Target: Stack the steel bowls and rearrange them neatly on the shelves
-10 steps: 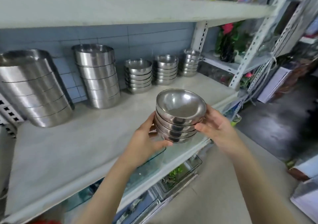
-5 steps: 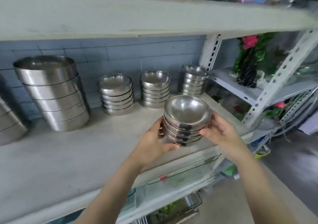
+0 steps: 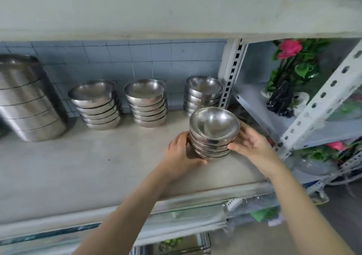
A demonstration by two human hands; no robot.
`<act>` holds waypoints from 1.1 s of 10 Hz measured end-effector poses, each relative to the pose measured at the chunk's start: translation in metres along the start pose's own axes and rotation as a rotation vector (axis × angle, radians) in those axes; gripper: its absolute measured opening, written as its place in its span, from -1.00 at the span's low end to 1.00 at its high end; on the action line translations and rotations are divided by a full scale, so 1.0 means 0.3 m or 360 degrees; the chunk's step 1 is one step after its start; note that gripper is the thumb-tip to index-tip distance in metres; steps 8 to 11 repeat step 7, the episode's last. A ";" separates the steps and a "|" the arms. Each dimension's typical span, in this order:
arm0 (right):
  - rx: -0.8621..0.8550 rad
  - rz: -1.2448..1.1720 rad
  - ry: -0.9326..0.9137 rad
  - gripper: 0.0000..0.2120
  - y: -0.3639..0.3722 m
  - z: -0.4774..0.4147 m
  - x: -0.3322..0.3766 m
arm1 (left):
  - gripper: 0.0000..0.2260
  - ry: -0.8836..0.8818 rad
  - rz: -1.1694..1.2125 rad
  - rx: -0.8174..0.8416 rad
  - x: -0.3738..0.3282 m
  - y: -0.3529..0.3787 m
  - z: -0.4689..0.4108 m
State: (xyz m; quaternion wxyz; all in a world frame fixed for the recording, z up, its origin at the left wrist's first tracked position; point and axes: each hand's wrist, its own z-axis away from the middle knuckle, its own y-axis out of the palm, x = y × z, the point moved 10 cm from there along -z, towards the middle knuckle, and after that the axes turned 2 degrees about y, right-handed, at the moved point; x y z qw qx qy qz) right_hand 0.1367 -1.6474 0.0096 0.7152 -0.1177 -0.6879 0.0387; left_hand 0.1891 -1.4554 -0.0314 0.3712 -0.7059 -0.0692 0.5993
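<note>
Light is even, diffuse and fairly bright, with no hard shadows. A soft shadow lies just right of the tall stack of steel pans (image 3: 29,101) at 9 o'clock. Pale highlights sit inside the held stack of steel bowls (image 3: 214,125) at centre. Wide-angle distortion bows the upper shelf board (image 3: 176,9). It also tilts the slotted upright (image 3: 321,101) at 3 o'clock. Everything is slightly soft, and most smeared toward 6 o'clock.

Both hands, left hand (image 3: 181,152) and right hand (image 3: 252,147), hold a stack of shiny bowls (image 3: 213,133) between their fingers (just over the shelf (image 3: 88,166)).
</note>
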 end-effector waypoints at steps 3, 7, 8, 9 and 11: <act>0.0070 -0.0031 -0.0062 -0.17 0.003 -0.029 -0.022 | -0.04 -0.0031 -0.0212 -0.0086 -0.010 0.003 0.000; -0.0134 0.0133 -0.0172 -0.34 -0.032 0.087 0.015 | -0.09 0.0101 -0.0434 -0.0238 -0.001 -0.061 0.071; -0.0134 0.0133 -0.0172 -0.34 -0.032 0.087 0.015 | -0.09 0.0101 -0.0434 -0.0238 -0.001 -0.061 0.071; -0.0134 0.0133 -0.0172 -0.34 -0.032 0.087 0.015 | -0.09 0.0101 -0.0434 -0.0238 -0.001 -0.061 0.071; -0.0134 0.0133 -0.0172 -0.34 -0.032 0.087 0.015 | -0.09 0.0101 -0.0434 -0.0238 -0.001 -0.061 0.071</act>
